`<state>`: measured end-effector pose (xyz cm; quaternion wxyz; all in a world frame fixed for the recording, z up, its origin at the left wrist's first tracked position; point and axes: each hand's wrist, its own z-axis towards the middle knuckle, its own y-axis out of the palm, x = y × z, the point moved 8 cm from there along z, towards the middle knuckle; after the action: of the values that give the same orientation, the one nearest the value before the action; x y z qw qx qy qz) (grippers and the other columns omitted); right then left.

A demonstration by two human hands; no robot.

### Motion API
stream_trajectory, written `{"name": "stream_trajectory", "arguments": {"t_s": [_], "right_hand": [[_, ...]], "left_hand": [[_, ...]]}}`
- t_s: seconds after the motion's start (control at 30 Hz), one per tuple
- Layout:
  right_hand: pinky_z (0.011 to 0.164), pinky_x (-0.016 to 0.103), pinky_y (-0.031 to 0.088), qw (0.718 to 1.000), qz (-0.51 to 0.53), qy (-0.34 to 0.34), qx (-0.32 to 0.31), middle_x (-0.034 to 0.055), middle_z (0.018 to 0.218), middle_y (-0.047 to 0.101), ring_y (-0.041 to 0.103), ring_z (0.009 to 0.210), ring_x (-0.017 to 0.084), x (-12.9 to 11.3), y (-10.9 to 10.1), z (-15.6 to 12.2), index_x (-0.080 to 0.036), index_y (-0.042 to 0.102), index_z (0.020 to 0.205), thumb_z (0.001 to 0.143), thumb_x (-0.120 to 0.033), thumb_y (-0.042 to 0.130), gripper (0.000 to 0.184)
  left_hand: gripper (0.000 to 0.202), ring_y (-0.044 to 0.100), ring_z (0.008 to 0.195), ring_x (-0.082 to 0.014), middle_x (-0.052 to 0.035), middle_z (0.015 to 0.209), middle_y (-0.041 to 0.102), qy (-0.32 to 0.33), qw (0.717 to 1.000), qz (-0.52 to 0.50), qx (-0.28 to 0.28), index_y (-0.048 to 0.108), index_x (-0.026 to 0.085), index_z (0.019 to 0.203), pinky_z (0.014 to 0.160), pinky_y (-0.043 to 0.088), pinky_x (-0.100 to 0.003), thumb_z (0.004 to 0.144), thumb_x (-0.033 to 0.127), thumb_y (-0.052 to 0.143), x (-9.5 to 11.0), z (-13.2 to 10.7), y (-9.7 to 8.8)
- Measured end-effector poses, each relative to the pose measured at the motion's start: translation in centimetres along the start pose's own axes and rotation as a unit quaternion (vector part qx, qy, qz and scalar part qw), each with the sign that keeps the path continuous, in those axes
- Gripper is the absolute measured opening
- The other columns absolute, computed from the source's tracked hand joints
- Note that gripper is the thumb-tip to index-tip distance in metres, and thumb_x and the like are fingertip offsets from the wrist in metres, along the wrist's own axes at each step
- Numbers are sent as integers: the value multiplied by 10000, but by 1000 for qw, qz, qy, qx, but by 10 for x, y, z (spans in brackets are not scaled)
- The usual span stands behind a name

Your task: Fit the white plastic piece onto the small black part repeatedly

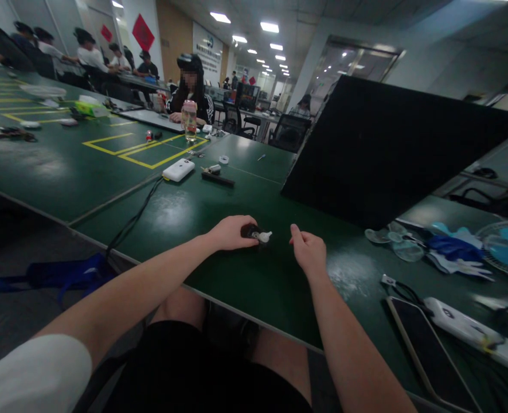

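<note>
Over the green tabletop, my left hand (232, 232) is closed around a small dark brown object (249, 231). It has a pale, metallic-looking middle and a white end piece (265, 236) with a short spout-like tip pointing right. The fingers cover part of it, and its exact kind is unclear. To the right, apart from this object, my right hand (309, 250) hovers with fingers curled in and thumb raised. Whatever its curled fingers may hold is hidden.
A large black panel (387, 149) leans at the right. Near it lie a clear-bladed fan part (395, 238), blue-and-white gloves (456, 252) and a phone (428, 350). Ahead are a white power bank (179, 170), a black bar (218, 179) and a bottle (190, 121). A person sits opposite.
</note>
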<state>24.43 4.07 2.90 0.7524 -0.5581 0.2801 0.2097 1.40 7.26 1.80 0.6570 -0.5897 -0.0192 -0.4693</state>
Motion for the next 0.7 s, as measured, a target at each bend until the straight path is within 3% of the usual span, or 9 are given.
{"name": "stream_trajectory", "arguments": {"t_s": [0.23, 0.33, 0.5, 0.6, 0.7], "right_hand": [[526, 315, 401, 1000, 17, 10, -8, 47, 593, 619, 533, 528, 181, 6, 0, 1, -211, 622, 635, 889, -816, 401, 692], [519, 320, 394, 1000, 16, 12, -20, 51, 594, 619, 527, 520, 183, 7, 3, 3, -212, 629, 644, 898, -799, 404, 679], [527, 321, 395, 999, 13, 2, -31, 48, 576, 605, 523, 524, 182, 9, 10, 9, -212, 633, 643, 933, -713, 439, 611], [536, 319, 405, 999, 7, 3, -45, 44, 588, 610, 527, 534, 177, 11, 13, 10, -209, 634, 648, 942, -661, 467, 564], [539, 318, 412, 999, -2, 8, -52, 43, 610, 617, 535, 546, 175, 13, 14, 9, -206, 637, 660, 947, -629, 477, 536]], "left_hand": [[441, 669, 1029, -241, -61, 1149, 700, -32, 999, 12, 42, 655, 232, 1169, 912, 539, -389, 770, 404, 728, -22, -7, -18], [465, 686, 993, -239, -52, 1141, 712, -80, 994, 39, 57, 621, 248, 1221, 886, 546, -378, 774, 345, 702, -47, -25, -44], [503, 690, 992, -257, -72, 1191, 699, -142, 977, 127, 100, 611, 241, 1252, 886, 542, -376, 756, 291, 678, -86, -59, -104], [510, 658, 1088, -296, -98, 1266, 662, -116, 963, 222, 102, 631, 240, 1261, 976, 502, -415, 755, 295, 672, -90, -69, -129], [509, 613, 1182, -331, -116, 1278, 652, -52, 955, 282, 68, 658, 247, 1258, 1110, 391, -493, 750, 265, 674, -85, -70, -138]]}}
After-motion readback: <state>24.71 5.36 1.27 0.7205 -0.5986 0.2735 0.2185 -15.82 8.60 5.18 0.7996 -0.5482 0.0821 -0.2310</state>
